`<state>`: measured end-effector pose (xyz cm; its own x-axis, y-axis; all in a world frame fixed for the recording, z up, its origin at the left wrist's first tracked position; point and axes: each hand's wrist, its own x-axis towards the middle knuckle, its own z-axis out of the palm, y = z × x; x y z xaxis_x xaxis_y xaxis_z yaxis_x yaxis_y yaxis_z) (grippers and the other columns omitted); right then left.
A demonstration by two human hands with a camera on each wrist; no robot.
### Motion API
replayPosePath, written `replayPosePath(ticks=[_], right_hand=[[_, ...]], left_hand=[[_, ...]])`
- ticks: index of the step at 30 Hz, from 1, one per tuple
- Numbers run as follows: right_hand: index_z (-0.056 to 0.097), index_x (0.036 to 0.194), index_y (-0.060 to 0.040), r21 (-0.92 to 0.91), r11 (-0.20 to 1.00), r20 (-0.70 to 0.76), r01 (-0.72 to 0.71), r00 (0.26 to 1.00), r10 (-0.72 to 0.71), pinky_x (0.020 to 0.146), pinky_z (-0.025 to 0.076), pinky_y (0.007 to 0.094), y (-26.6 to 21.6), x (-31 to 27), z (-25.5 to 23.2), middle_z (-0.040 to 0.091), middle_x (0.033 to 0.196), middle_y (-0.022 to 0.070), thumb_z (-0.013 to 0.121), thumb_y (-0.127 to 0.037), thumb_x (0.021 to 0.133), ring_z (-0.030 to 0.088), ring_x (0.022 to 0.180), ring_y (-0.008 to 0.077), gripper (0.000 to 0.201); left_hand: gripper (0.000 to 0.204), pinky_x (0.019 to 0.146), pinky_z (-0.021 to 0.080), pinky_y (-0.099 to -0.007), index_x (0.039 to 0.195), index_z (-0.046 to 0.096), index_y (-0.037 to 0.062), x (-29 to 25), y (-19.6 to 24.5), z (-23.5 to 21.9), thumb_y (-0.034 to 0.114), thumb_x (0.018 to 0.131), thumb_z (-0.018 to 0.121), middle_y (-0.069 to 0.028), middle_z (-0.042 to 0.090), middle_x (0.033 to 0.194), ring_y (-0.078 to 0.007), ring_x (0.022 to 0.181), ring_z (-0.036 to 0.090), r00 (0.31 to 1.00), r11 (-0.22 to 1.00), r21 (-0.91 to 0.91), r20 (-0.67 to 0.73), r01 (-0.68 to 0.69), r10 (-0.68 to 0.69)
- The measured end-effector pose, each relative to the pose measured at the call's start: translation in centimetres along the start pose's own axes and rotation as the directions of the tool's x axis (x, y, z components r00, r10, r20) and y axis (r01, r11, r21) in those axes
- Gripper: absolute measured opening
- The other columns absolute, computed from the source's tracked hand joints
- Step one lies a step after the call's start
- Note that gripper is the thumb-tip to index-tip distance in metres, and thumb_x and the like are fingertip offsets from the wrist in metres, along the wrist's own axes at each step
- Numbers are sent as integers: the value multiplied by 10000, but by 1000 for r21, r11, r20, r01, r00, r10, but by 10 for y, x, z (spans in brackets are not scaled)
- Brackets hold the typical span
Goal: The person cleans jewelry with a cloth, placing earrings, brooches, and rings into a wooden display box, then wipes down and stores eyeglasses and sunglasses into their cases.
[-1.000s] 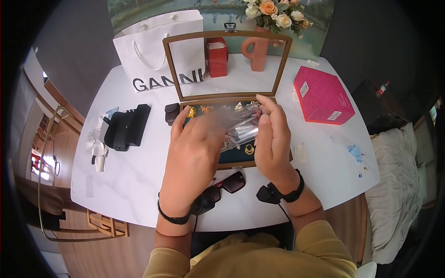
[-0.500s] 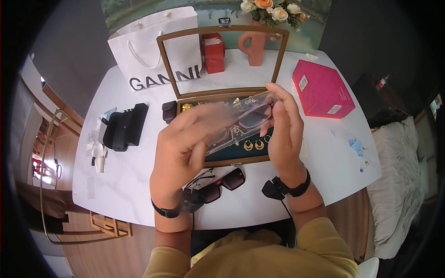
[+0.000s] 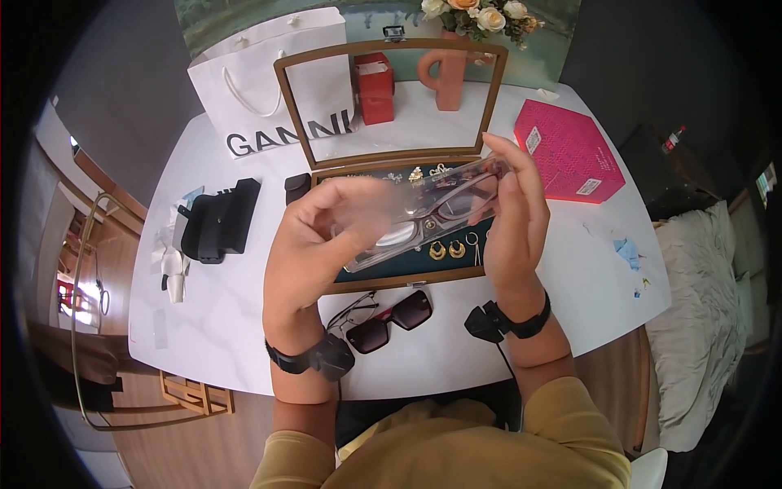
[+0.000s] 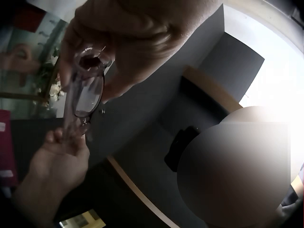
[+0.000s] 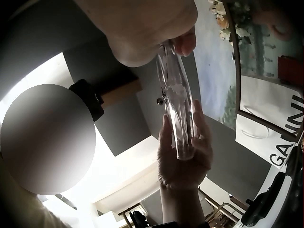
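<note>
Both hands hold a clear plastic case [image 3: 432, 213] with eyeglasses in it, tilted with its right end higher, above an open wooden jewelry box [image 3: 391, 281]. The left hand [image 3: 305, 248] grips the case's lower left end, its fingers partly blurred. At the upper right end, the right hand [image 3: 518, 224] pinches it between thumb and fingers. In the left wrist view the case [image 4: 78, 102] runs between the two hands; the right wrist view shows the case [image 5: 179, 104] edge-on. Gold earrings [image 3: 446, 250] lie in the box below.
Sunglasses [image 3: 391, 323] and thin-framed glasses [image 3: 353, 311] lie before the box. A black case [image 3: 218, 222] is at the left, a pink box [image 3: 568, 152] at the right. Behind stand a white paper bag [image 3: 269, 90], a red box [image 3: 375, 90] and a vase [image 3: 450, 77].
The case has moved up and to the right with the right hand, and the glasses inside show more clearly. The left hand has shifted left, uncovering the thin-framed glasses.
</note>
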<state>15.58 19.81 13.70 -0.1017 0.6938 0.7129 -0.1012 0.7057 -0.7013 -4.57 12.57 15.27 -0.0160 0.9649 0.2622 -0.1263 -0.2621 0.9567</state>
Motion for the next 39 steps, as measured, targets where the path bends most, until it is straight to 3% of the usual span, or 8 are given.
replayPosePath(ticks=[11,15,20,24,27,32,34,39], right_hand=[[367,1337,30,386,888,224,-249,959,171,558,490,222,-9,4,2,543,1104,146,387,-168,968,560,709,103,419],[389,1282,31,541,806,186,-240,969,163,526,501,237,-9,4,2,553,1118,176,332,-226,980,579,712,132,401],[431,1166,12,534,818,174,-214,975,141,496,487,226,0,5,-5,569,1083,170,280,-347,1018,580,716,134,417],[430,1159,13,412,885,146,-218,974,172,472,477,228,-2,6,-7,577,1044,153,278,-436,1029,580,704,135,492],[432,1206,13,527,799,124,-290,956,266,458,465,240,-11,7,-1,568,1062,181,245,-505,1013,550,642,147,583],[379,1310,16,628,675,316,-386,920,232,522,502,243,-3,0,5,570,1054,124,523,-325,968,571,693,121,504],[363,1337,18,616,645,356,-452,890,284,554,509,237,-6,-2,9,568,1055,93,655,-200,913,571,726,104,559],[343,1356,22,523,745,396,-414,892,218,589,521,236,-9,0,5,566,1121,95,651,-158,912,587,830,102,570]], left_hand=[[232,818,516,-283,1073,682,-46,2,-1,6,21,851,681,-142,674,1042,-174,942,642,978,974,160,-106,-163,181],[283,841,514,-297,1069,687,-38,6,-4,5,45,802,730,-149,672,1044,-205,972,636,947,911,274,2,-309,321],[402,884,509,-326,1049,699,-26,9,-4,3,29,670,819,-168,663,1080,-255,1005,640,891,813,367,157,-452,425],[347,804,513,-316,947,732,5,10,-5,13,16,618,841,-134,688,1021,-218,924,654,888,813,366,107,-453,447],[327,798,514,-306,954,732,6,10,-5,16,-9,639,821,-142,683,1045,-216,926,654,870,787,388,90,-480,485],[300,801,514,-296,952,732,0,9,-10,29,-28,661,797,-149,660,1115,-208,947,647,862,794,430,-68,-429,502],[325,800,514,-291,976,723,1,10,-12,24,0,662,808,-154,651,1140,-208,964,641,862,793,395,-4,-464,506],[305,796,504,-301,956,685,0,6,0,25,65,688,814,-163,637,1176,-223,989,628,873,812,332,92,-480,479]])
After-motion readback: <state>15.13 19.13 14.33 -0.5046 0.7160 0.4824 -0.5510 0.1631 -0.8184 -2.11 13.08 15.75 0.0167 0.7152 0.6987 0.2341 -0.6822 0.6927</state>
